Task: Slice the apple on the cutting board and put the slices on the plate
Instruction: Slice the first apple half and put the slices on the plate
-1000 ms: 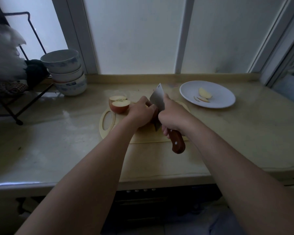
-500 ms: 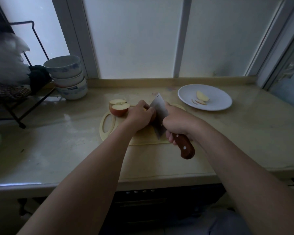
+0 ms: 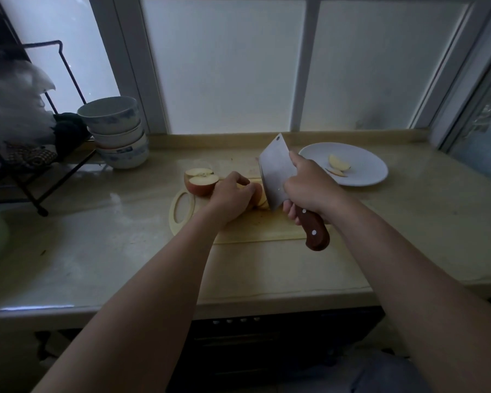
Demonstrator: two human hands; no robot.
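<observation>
At the far left the stacked bowls (image 3: 116,131) sit by the window, out of it all. On the desk (image 3: 125,236) the cutting board (image 3: 255,228) carries two uncut apple pieces (image 3: 200,181) at its left end, cut faces up. Just right of them the left hand (image 3: 233,194) curls over another apple piece (image 3: 262,199), pinning it to the board. The cleaver (image 3: 275,171) stands close beside those fingers, tip raised and heel low by the fruit; I cannot tell whether it touches. The right hand (image 3: 309,185) is wrapped tight round the wooden handle. Further right, the plate (image 3: 366,177) holds only two slices (image 3: 338,163). I'd say the slicing is midway, with most of the fruit left. The next stroke calls for setting the blade a thin slice in from the cut end and pressing straight down, with the knuckles clear.
</observation>
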